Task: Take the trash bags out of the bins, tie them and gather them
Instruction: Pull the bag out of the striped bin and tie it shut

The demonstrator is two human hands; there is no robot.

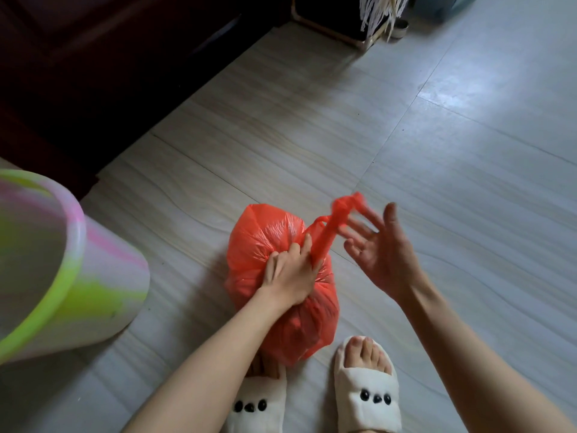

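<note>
A full red trash bag [265,235] sits on the tiled floor just ahead of my feet. My left hand [292,271] presses down on its top and grips the gathered neck. A twisted red handle strip [338,220] rises from the neck toward the right. My right hand [379,248] is beside that strip with fingers spread, the fingertips touching its blurred upper end. A pastel bin [103,270], streaked pink, green and white, stands at the left with no bag in it.
Dark wooden furniture [125,73] fills the upper left. A stand with a mop head [374,14] is at the top. My two white slippers [365,392] are at the bottom edge. Grey floor tiles [468,151] stretch to the right.
</note>
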